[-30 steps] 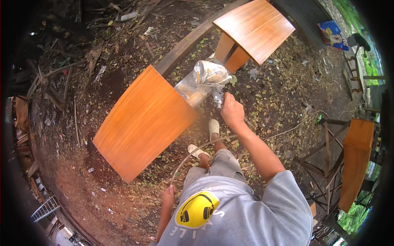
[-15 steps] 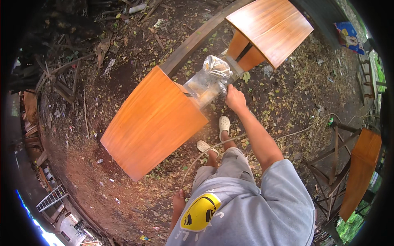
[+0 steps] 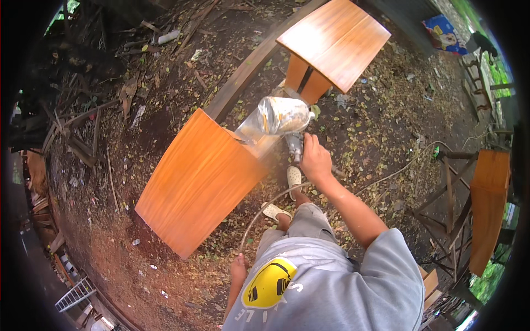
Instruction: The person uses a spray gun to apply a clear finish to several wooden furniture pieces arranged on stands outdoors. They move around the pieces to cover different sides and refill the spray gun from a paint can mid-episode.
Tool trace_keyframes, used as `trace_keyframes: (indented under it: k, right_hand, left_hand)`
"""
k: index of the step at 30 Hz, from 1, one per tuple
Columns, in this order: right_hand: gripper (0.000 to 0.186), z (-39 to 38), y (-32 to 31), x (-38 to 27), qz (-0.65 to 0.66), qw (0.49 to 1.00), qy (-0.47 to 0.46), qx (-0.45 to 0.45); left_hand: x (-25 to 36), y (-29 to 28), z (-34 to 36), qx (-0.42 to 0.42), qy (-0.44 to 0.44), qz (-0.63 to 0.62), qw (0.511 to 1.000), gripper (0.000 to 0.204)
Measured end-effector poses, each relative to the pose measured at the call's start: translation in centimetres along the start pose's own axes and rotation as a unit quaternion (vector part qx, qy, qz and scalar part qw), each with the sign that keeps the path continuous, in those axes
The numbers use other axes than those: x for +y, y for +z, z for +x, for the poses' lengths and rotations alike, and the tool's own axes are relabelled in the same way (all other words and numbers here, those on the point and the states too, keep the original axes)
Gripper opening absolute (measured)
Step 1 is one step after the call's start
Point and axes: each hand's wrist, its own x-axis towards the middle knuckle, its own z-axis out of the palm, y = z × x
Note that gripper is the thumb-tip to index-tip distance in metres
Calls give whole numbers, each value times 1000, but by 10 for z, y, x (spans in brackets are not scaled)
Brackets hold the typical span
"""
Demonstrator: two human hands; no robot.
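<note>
My right hand (image 3: 317, 161) is closed around the handle of a metal spray gun (image 3: 295, 144). A clear plastic bottle (image 3: 284, 116), smeared inside, sits on top of the gun as its cup. Just left of the gun lies a varnished orange-brown wooden panel (image 3: 201, 185), its near right edge blurred by haze. Beyond the bottle stands a second glossy wooden piece (image 3: 337, 41) with a flat top and a narrower base. Low by my waist, my left hand (image 3: 238, 270) is closed on a thin hose (image 3: 251, 225), which curves up toward my right forearm.
A long timber beam (image 3: 248, 69) runs behind both wooden pieces. Another varnished piece (image 3: 489, 204) rests on a rough wooden frame at right. The hose trails across leaf-littered ground to the right. Scrap wood (image 3: 83, 124) is heaped at left, and a ladder (image 3: 75, 294) lies lower left.
My right hand has drawn back nearer to me with the spray gun, and the bottle now shows more side-on. The view has shifted slightly. My left hand still grips the hose.
</note>
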Motion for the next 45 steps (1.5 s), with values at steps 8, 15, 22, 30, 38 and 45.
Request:
trace_keyframes:
  k: [8, 15, 22, 30, 38, 45]
  right_hand:
    - [45, -12, 14, 29, 26, 976, 61, -209]
    - [46, 23, 0, 41, 279, 946, 75, -147]
    - [31, 100, 33, 84, 598, 698, 200, -340]
    - [35, 168, 32, 105, 641, 564, 236, -463]
    - [37, 164, 122, 121, 516, 676, 301, -430]
    - [36, 167, 137, 141, 504, 668, 304, -456]
  left_hand:
    - [-34, -9, 16, -5, 32, 15, 999, 57]
    - [-60, -1, -14, 54, -69, 96, 991, 58]
    - [-75, 89, -96, 148, -180, -24, 972, 43]
    - [-34, 206, -203, 166, -345, -165, 909, 35]
    - [-33, 287, -249, 181, -375, -44, 908, 43]
    - [43, 294, -248, 154, -351, -78, 920, 42]
